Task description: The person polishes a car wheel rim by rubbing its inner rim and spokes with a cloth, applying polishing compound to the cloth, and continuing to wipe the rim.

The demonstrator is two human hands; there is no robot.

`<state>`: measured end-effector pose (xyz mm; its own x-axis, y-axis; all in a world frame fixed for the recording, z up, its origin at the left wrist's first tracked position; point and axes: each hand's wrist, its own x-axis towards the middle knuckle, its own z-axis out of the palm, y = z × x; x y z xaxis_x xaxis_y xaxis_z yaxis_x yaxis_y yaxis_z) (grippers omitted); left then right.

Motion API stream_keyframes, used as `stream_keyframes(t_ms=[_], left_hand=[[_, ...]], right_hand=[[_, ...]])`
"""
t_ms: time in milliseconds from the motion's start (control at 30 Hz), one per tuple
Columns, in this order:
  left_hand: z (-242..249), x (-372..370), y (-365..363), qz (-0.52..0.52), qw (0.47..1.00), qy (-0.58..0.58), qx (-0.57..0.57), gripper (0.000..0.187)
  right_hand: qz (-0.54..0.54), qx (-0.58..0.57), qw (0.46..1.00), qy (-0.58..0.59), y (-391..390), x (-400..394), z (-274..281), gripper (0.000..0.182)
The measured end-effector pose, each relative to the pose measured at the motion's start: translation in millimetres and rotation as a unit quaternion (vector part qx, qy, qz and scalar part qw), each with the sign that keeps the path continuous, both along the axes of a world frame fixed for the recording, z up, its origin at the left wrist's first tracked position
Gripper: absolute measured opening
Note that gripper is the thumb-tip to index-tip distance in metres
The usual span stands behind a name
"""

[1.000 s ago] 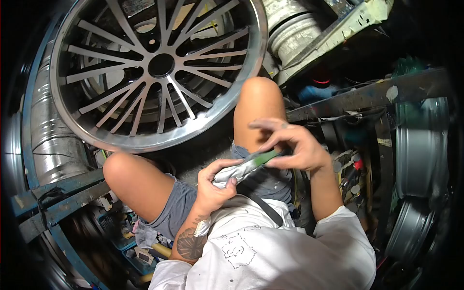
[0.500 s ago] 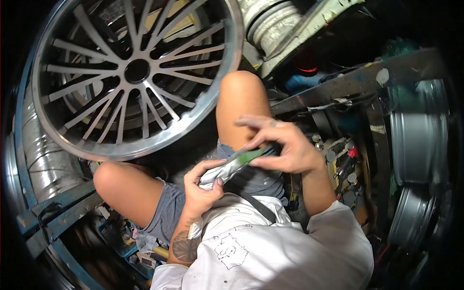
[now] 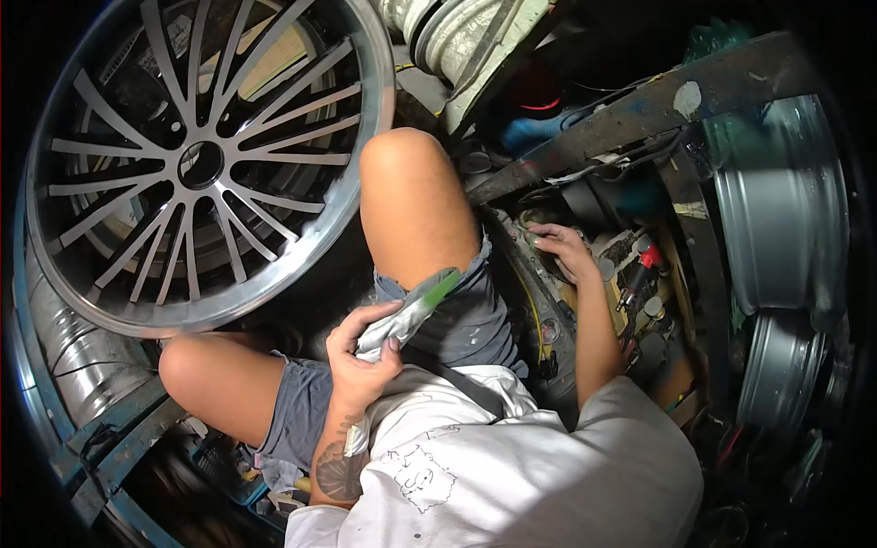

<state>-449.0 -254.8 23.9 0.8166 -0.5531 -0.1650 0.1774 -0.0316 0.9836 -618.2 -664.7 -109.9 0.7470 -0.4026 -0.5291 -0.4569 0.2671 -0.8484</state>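
My left hand (image 3: 364, 352) is closed around a slim object wrapped in crumpled white material (image 3: 391, 331), with a bright green section and a dark tip. It is held tilted up to the right over my lap; its exact kind does not show. My right hand (image 3: 565, 254) is stretched out beside my right knee, over a cluttered tray of small parts and tools (image 3: 630, 274). Its fingers are extended and slightly bent, with nothing clearly visible in them. A large multi-spoke wheel rim (image 3: 274, 265) stands before me at the left, near my knees.
Silver rims (image 3: 781, 228) are stacked at the right behind a worn dark metal beam (image 3: 639, 119). A blue metal frame (image 3: 128, 447) runs along the lower left, with a blue basket (image 3: 233, 475) of odds and ends below. Another dirty rim (image 3: 457, 41) lies at the top.
My right hand has left the wrapped object and moved right to the parts tray. My left hand still holds the object. The whole view has shifted, so the rim appears further left.
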Motion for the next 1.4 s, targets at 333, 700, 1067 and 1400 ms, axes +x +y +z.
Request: stream_keyframes(t_ms=[333, 700, 1067, 1400], left_hand=[[1, 5, -6, -0.02, 0.996, -0.083, 0.026, 0.04], [-1, 5, -9, -0.04, 0.998, -0.037, 0.029, 0.041], [-6, 3, -8, 0.099, 0.99, 0.087, -0.046, 0.033], [-12, -7, -5, 0.18, 0.977, 0.029, -0.113, 0.027]], right_hand=[[-0.166, -0.15, 0.943, 0.247, -26, -45, -204, 0.035], [-0.161, -0.431, 0.831, 0.311, 4, -46, -176, 0.028], [-0.022, 0.073, 0.994, -0.083, 166, -1, -9, 0.07], [-0.04, -0.244, 0.969, -0.019, 126, 15, 6, 0.047]])
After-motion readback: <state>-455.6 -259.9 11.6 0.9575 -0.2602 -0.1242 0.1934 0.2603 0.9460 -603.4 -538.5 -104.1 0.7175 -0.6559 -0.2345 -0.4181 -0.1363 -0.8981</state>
